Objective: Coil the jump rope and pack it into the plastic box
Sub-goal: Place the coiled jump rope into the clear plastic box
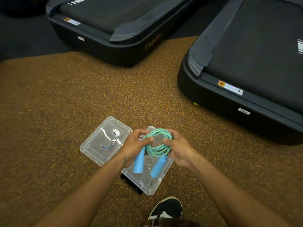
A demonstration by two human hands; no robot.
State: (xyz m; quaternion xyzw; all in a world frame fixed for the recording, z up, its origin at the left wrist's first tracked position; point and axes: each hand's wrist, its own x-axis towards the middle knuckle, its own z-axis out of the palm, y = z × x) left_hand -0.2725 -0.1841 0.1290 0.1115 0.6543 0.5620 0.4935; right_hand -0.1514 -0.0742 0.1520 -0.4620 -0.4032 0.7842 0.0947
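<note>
The jump rope [157, 149] is coiled into a small round bundle and is held in the air over the open plastic box [148, 187], not yet inside it. The left hand [134, 145] grasps the left side of the coil with curled fingers, and the right hand [177, 148] grasps the right side in the same way. The two blue handles [139, 163] hang down from the coil, side by side and apart, above the middle of the box. The box stands on the brown speckled floor [65, 95], with one corner turned toward a black shoe [168, 208] near it. The clear lid [98, 145] lies flat just beside the left edge of the box. Open floor lies left of the lid and beyond the box. A black treadmill [114, 22] is far behind, and a second treadmill [254, 63] is at the right, its rounded edge well apart from the box.
</note>
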